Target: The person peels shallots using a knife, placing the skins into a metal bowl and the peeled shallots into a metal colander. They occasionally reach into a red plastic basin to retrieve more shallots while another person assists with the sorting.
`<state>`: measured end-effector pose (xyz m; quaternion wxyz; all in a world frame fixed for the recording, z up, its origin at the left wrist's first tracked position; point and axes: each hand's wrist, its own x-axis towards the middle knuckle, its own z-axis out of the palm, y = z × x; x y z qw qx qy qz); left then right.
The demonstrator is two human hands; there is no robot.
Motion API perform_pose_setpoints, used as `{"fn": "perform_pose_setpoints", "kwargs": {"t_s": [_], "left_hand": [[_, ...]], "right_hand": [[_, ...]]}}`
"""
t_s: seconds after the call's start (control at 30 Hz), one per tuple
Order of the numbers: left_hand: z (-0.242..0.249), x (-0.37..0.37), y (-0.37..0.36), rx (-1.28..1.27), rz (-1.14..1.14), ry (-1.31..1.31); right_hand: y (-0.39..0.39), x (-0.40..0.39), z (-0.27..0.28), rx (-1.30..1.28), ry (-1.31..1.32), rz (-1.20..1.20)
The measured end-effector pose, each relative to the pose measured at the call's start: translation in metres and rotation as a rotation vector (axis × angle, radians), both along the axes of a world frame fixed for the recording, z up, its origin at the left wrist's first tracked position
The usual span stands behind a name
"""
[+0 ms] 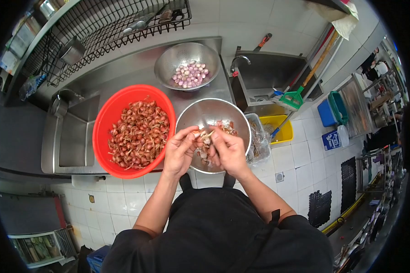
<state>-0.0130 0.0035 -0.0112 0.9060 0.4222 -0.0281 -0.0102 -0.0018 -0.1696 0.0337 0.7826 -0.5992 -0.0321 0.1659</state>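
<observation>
My left hand (180, 148) pinches a shallot (197, 133) between thumb and fingers above a steel bowl (183, 119). Close against it, my right hand (228, 148) is closed on a small knife (205, 123), whose thin blade points away from me; its handle is mostly hidden by the fingers. A pale strip of skin or root shows at my right fingertips. Inside the steel bowl lie loose peelings (227, 127). To the left, a red basin (101, 136) holds many unpeeled shallots (139, 134).
A steel colander (164, 68) with peeled shallots (190, 74) stands behind the bowl. Left is a sink (75, 145); a deeper basin (271, 68) is at back right. A clear plastic container (259, 141) and a yellow tub (283, 132) sit right of the bowl. A wire rack (109, 32) hangs above.
</observation>
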Motion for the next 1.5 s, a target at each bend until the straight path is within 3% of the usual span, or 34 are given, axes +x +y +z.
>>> {"fn": "perform_pose_setpoints", "kwargs": {"t_s": [0.1,0.2,0.3,0.33,0.4,0.5,0.63,0.87,1.2,1.3,1.37,1.5], "left_hand": [[0.010,-0.003,0.003,-0.092,-0.024,0.040],[0.011,-0.004,0.005,-0.134,-0.033,0.066],[0.006,-0.002,0.007,-0.127,-0.041,0.074],[0.005,-0.002,0.009,-0.112,-0.037,0.080],[0.005,-0.004,0.008,-0.110,-0.029,0.077],[0.005,-0.004,0.006,-0.070,-0.011,0.058],[0.011,-0.003,-0.001,-0.024,0.010,0.016],[0.020,-0.001,-0.004,-0.001,0.105,-0.010],[0.018,-0.008,-0.022,-0.221,0.125,0.086],[0.020,-0.009,-0.023,-0.221,0.111,0.057],[0.020,-0.011,-0.023,-0.205,0.105,0.038],[0.021,-0.011,-0.023,-0.080,0.184,-0.053]], "right_hand": [[-0.010,0.015,-0.004,-0.104,-0.027,-0.130],[-0.028,0.038,-0.050,-0.542,-0.107,0.072],[-0.029,0.037,-0.070,-0.729,-0.228,0.066],[-0.026,0.032,-0.053,-0.727,-0.228,0.069],[-0.023,0.017,-0.017,-0.356,-0.013,0.092],[-0.012,0.000,-0.008,-0.129,-0.175,0.109],[0.000,-0.013,-0.003,0.011,-0.132,0.166],[0.002,-0.019,-0.002,-0.178,-0.251,0.057],[0.002,-0.016,0.002,-0.285,-0.325,0.038],[0.007,-0.012,-0.001,-0.205,-0.485,-0.044],[0.004,-0.008,0.003,-0.350,-0.793,-0.059],[0.000,-0.009,0.010,-0.481,-0.756,0.018]]}}
